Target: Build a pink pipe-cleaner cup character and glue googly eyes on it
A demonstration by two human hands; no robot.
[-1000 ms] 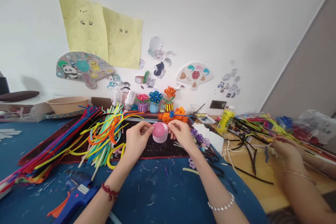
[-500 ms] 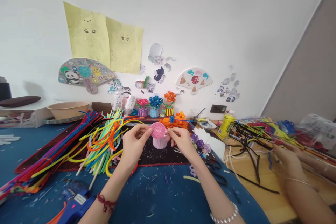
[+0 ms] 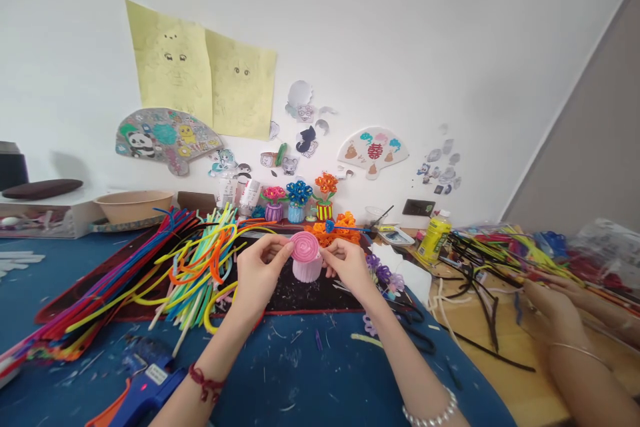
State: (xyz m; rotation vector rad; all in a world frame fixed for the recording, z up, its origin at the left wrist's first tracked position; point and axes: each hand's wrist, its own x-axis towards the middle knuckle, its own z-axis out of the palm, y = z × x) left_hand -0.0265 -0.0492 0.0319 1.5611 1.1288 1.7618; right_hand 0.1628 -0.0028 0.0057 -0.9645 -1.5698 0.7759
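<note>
Pink pipe-cleaner cup (image 3: pixel 307 257) upright over black mat (image 3: pixel 295 297), toward far edge of worktop (image 3: pixel 270 373); coiled top faces up. Left hand (image 3: pixel 259 272) and right hand (image 3: pixel 347 267) on either side, equally near (neither favoured); fingers (image 3: pixel 280 248) of both grasp its upper edge. Co-worker's hand (image 3: pixel 550 303) well apart, right.

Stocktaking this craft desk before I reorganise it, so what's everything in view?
Pipe-cleaner cup: 1, pink, between the hands above a black mat.
Loose pipe cleaners: many, mixed colours, left of the hands.
Potted pipe-cleaner flowers: 3, pink, blue, orange, at the back.
Hot glue gun: 1, blue, front left.
Glue bottle: 1, yellow, back right.
Bowl: 1, tan, back left.
Paper fans: 2, multicoloured and cream, on the wall.
Co-worker's hands: 2, far right.
Left hand: on the cup, red cord bracelet.
Right hand: on the cup, bead bracelet.
</note>
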